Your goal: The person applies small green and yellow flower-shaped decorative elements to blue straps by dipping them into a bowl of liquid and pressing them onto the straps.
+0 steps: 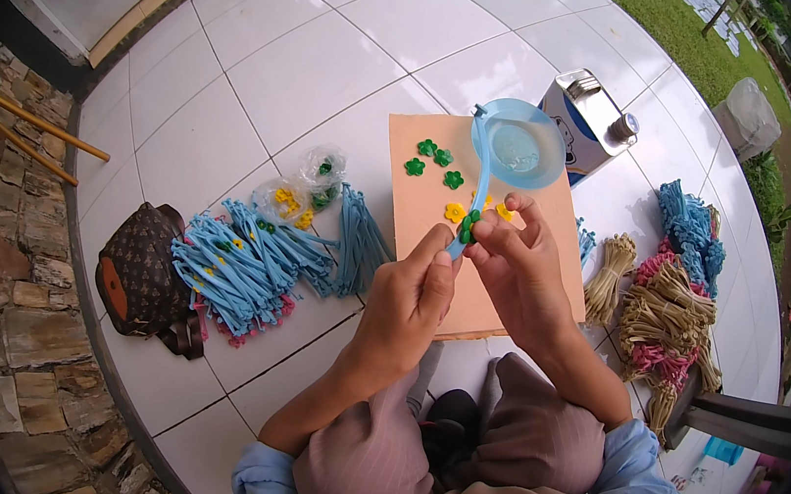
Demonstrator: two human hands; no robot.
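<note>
My left hand (pixel 408 290) is closed around the lower end of a light blue strap (pixel 483 165), whose free length curves up toward a blue plastic bowl (pixel 550 165). With fingertips and thumb, my right hand (pixel 524 266) pinches a green flower-shaped piece (pixel 469 226) at the strap, just beyond the left fist. Both hands are over a peach-coloured board (pixel 435 287). Several loose green flowers (pixel 442 157) lie on its upper part. Yellow flowers (pixel 454 212) rest close to my fingertips, one partly hidden behind the right hand.
Left on the tiles are a brown patterned bag (pixel 137 274), bundled blue straps (pixel 238 266) and plastic bags of flowers (pixel 295 195). A metal can (pixel 587 120) stands beside the bowl. Beige bundles (pixel 666 317) and blue bundles (pixel 690 235) lie right. A stone wall (pixel 41 419) borders the left.
</note>
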